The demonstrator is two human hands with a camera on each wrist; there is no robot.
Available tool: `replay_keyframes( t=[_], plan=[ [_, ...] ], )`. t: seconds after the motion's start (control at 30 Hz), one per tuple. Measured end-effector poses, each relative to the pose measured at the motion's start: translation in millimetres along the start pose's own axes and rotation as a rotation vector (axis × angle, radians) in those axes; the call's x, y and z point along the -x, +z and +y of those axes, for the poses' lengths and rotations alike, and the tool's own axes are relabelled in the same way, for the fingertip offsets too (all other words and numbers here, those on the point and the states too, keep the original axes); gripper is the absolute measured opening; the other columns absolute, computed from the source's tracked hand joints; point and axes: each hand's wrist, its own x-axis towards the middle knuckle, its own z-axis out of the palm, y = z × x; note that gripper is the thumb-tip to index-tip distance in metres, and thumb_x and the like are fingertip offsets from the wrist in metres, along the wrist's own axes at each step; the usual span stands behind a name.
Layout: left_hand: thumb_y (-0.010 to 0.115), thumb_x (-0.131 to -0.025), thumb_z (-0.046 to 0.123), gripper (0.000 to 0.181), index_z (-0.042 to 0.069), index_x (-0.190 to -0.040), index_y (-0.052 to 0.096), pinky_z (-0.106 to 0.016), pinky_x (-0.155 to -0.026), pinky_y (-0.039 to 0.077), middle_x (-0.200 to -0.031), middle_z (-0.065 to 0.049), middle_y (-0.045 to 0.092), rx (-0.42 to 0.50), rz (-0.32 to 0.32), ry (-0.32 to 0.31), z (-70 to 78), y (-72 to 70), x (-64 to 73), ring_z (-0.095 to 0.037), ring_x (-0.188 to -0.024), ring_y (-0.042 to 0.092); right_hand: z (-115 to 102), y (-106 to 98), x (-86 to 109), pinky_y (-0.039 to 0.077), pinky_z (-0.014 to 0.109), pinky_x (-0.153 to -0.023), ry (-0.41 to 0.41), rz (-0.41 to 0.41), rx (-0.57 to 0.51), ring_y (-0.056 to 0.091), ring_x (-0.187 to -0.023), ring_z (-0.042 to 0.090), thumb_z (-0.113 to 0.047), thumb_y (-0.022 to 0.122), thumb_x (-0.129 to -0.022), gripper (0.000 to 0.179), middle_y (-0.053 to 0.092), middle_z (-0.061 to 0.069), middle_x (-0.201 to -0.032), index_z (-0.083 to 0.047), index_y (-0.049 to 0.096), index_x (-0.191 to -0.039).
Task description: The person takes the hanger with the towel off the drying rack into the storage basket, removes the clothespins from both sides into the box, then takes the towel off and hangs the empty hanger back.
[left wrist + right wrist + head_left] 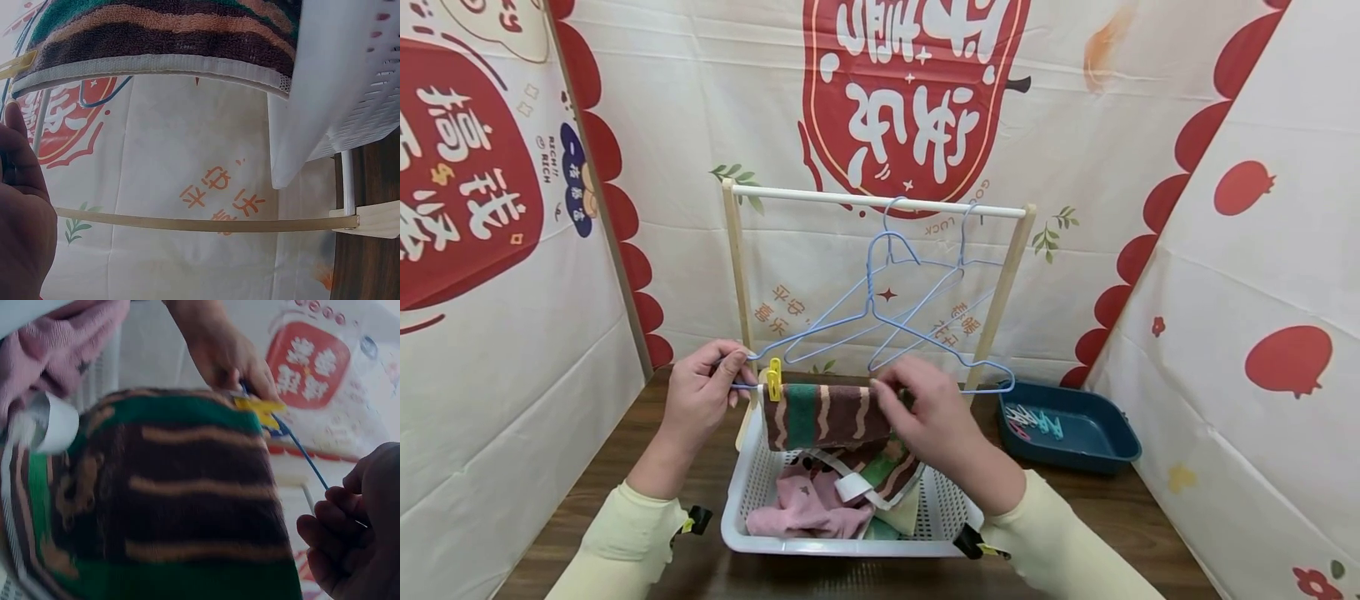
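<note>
A blue wire clothes hanger (869, 308) is held up in front of a small rack. My left hand (696, 392) pinches its left end. Over its bottom bar hangs a brown and green towel (827, 417) with wavy tan stripes, its lower part drooping into the basket. A yellow clothespin (774, 379) clips the towel's left corner to the bar, close to my left fingers. At the towel's right side is my right hand (936, 412). The right wrist view shows that hand (362, 531) with its fingers curled round the blue wire, beside the towel's edge.
A white basket (752, 546) below holds a pink cloth (812, 508) and other fabric. Two blue hangers hang from the white rail (820, 196) of the wooden rack behind. At right, a dark blue tray (1097, 429) contains several small clothespins (1045, 423). Printed cloth walls surround the table.
</note>
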Motion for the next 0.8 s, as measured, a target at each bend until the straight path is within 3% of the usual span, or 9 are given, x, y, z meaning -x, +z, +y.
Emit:
replay_keyframes(
  t=[0.17,0.37,0.6,0.8],
  plan=[
    [0.060,-0.109,-0.009,0.011,-0.013,-0.104,0.068,-0.019,-0.049,0.054,-0.076,-0.011,0.070,-0.006,-0.001,-0.007,-1.8,-0.5,0.0,-0.017,-0.054,0.063,-8.1,20.9,-11.5,0.047,0.032,-0.067,-0.024,-0.026,-0.003,0.053,-0.077,0.014,-0.009,0.073,-0.105,0.015,0.061,-0.005,-0.086,-0.016,0.068,-0.092],
    [0.061,-0.110,-0.008,0.012,-0.009,-0.103,0.070,-0.018,-0.049,0.053,-0.076,-0.010,0.070,-0.008,0.005,-0.016,-1.9,0.0,-0.6,-0.014,-0.055,0.063,-17.6,38.7,-27.2,0.046,0.031,-0.066,-0.032,-0.034,-0.017,0.052,-0.076,0.013,-0.010,0.073,-0.105,0.014,0.060,-0.003,-0.087,-0.014,0.067,-0.093],
    [0.061,-0.110,-0.007,0.012,-0.008,-0.103,0.071,-0.020,-0.050,0.054,-0.077,-0.011,0.070,-0.025,0.004,-0.029,-0.8,1.7,-1.1,-0.017,-0.055,0.063,-26.1,59.4,-41.2,0.051,0.032,-0.073,0.042,-0.098,0.036,0.056,-0.083,0.014,-0.016,0.077,-0.105,0.009,0.065,-0.002,-0.094,-0.012,0.070,-0.101],
    [0.060,-0.110,-0.008,0.013,-0.008,-0.102,0.071,-0.019,-0.048,0.053,-0.076,-0.011,0.070,-0.013,0.002,-0.011,-1.8,3.6,-0.8,-0.016,-0.054,0.062,-34.5,72.8,-51.3,0.059,0.036,-0.085,0.101,-0.143,0.037,0.066,-0.096,0.017,-0.026,0.081,-0.105,0.024,0.072,0.005,-0.108,-0.008,0.071,-0.116]
  ],
)
